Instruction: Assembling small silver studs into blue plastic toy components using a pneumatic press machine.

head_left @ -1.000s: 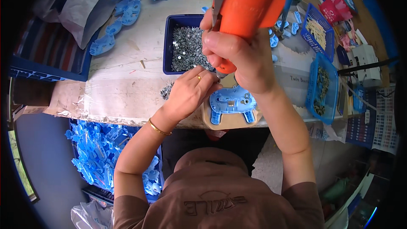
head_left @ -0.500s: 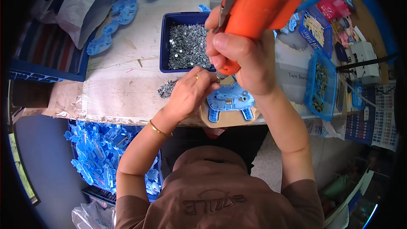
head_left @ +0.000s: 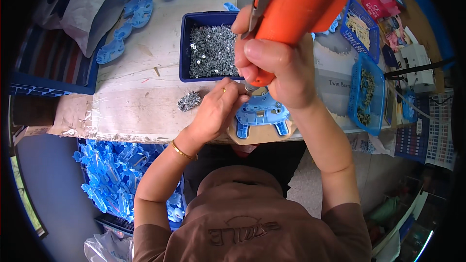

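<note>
My right hand [head_left: 286, 70] is wrapped round an orange power screwdriver [head_left: 296, 12], held nose down. Its metal tip meets the fingertips of my left hand [head_left: 221, 104], which are pinched together at the far-left edge of a light-blue moulded plastic part [head_left: 262, 115]. Whatever lies in that pinch is hidden. Under the part is a tan board [head_left: 259, 137] at the table's front edge. Beyond my left hand stands a dark-blue bin [head_left: 183, 51] of small silvery screws [head_left: 211, 48]. A little heap of screws [head_left: 189, 101] lies to the left of that hand.
More blue parts [head_left: 141, 12] line the far left of the table [head_left: 141, 111]. Below its edge, at left, a crate brims with blue parts [head_left: 114, 174]. On the right are a light-blue basket of small metal pieces [head_left: 354, 104] and a blue basket [head_left: 374, 46].
The view has shifted slightly. More of the small screw heap shows beside my left hand. Both hands keep nearly the same place, with the screwdriver tip still at my left fingertips.
</note>
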Available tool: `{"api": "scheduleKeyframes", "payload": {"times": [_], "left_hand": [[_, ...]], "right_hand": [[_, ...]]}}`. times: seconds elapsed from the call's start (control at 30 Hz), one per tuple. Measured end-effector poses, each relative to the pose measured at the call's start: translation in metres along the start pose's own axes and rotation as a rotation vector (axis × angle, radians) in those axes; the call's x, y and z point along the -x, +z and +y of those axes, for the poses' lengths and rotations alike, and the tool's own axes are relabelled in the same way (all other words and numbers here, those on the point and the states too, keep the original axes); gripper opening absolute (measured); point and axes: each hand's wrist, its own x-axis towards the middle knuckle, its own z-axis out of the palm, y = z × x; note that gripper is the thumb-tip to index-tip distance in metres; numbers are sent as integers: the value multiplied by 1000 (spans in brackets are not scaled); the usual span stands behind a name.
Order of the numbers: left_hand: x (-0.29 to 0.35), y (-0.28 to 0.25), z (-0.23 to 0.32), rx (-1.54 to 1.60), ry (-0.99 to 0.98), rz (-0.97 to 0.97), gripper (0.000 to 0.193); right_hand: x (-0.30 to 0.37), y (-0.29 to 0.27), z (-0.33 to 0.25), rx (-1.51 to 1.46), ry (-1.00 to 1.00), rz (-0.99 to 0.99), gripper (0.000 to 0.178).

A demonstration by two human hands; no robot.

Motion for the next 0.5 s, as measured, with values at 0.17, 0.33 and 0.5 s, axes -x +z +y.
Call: {"api": "scheduleKeyframes", "payload": {"times": [0.17, 0.33, 0.5], "left_hand": [[-1, -8, 10, -128, 39, 1, 47], [1, -7, 20, -350, -5, -110, 73], [6, 0, 20, -407, -23, -113, 69]], "right_hand": [[13, -10, 12, 26, 50, -64, 35], [31, -13, 37, -17, 121, 12, 35], [33, -8, 47, -42, 108, 34, 30]]}}
